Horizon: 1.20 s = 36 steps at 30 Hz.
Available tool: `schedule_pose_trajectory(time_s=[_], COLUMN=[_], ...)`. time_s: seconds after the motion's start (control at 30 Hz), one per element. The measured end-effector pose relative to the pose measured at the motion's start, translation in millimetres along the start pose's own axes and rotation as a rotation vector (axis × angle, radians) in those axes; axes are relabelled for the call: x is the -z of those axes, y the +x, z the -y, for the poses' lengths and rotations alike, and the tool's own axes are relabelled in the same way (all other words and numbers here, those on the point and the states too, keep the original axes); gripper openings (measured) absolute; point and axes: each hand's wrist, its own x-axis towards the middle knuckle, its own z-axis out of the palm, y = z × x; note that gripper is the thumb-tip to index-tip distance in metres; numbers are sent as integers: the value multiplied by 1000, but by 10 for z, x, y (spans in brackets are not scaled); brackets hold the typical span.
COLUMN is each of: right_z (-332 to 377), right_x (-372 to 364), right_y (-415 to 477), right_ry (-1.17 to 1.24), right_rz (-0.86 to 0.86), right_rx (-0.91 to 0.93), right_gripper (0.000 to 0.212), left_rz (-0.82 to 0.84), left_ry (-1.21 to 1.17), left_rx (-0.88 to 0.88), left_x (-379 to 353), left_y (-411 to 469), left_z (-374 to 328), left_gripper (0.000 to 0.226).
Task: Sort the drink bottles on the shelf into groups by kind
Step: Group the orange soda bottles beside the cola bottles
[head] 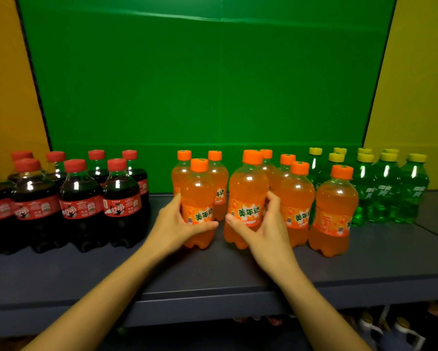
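The left hand (173, 224) is gripping one orange bottle (198, 196) at its label: the thumb is lying across the front and the other fingers are curling behind it. The right hand (262, 225) is gripping a second orange bottle (247, 191) in the same way, with the thumb low on the label and the fingers wrapping round the right side. Both bottles are upright, side by side with a narrow gap between them, at the middle of the shelf (212, 279) and nearer to its front edge than to its back.

More orange-capped bottles (299, 198) are standing behind and to the right of these two. One of them (335, 209) is standing forward, just beside the green bottles (385, 191). The green bottles, with yellow caps, are grouping toward the right end of the shelf. The cola bottles (81, 198), with red caps, are standing together at the left end, well apart from the orange ones. A green board (207, 84) is rising behind the back edge.
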Motion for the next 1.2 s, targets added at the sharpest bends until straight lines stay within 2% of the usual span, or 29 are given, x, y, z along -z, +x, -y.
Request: schedule_pose_trajectory(time_s=[0.17,0.3,0.43,0.6,0.83,1.03,1.13,1.2], right_z=[36,34,-46,-134,-172,-121,-15,91], right_x=[-273,-406,-480,-546,-597,-561,-431,-286], right_y=[228,302,306,320,302,294,274,259], right_ry=[-34,-63,-84,-159,-168,-148,-139,-192], right_rz=[66,110,139,169,193,171,121,98], right_rx=[15,4,-22,-3,23,22,40,81], right_gripper=[79,77,79,86,83,84,79,70], left_rz=[22,38,25,7,-49,-119,-225,-363], left_ry=[-19,-30,-23,48,167,150,144,187], left_rx=[29,36,24,-16,-51,-102,-133,-262], left_x=[159,193,207,214,221,186,208,238], left_y=[-16,5,4,-22,4,-53,-85,-122], left_z=[84,145,183,214,270,222,147,49], left_gripper=[88,71,70,66,68,86,97,83])
